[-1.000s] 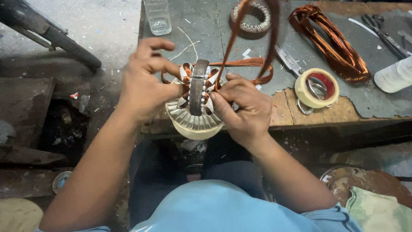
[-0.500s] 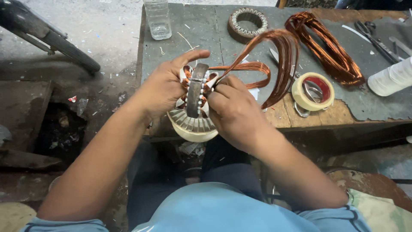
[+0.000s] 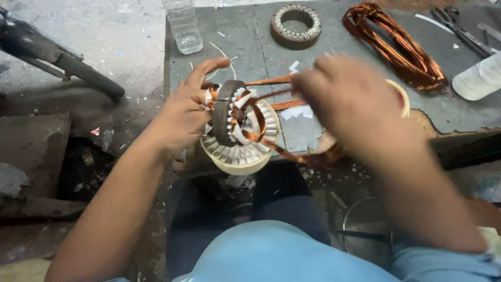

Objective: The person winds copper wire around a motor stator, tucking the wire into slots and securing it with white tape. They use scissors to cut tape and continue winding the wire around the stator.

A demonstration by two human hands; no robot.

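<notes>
My left hand (image 3: 185, 115) grips a round metal motor stator (image 3: 229, 112), held on edge with white paper slips in its slots. It rests over a larger cream-coloured slotted stator (image 3: 240, 154) at the table's front edge. My right hand (image 3: 349, 102) is blurred, raised to the right of the stator, with a loop of copper winding wire (image 3: 271, 146) running from it down and back into the stator slots. Its fingers seem closed on the wire, though blur hides the grip.
On the grey worktable (image 3: 250, 47) lie a spare stator ring (image 3: 296, 23), a large copper wire bundle (image 3: 402, 47), a clear plastic jar (image 3: 185, 26), a white bottle (image 3: 477, 78) and pliers (image 3: 462, 28). A tape roll (image 3: 402, 96) is partly hidden behind my right hand.
My right hand has left the stator and swung up and right, pulling the copper loop down toward the table edge. My left hand still holds the stator.
</notes>
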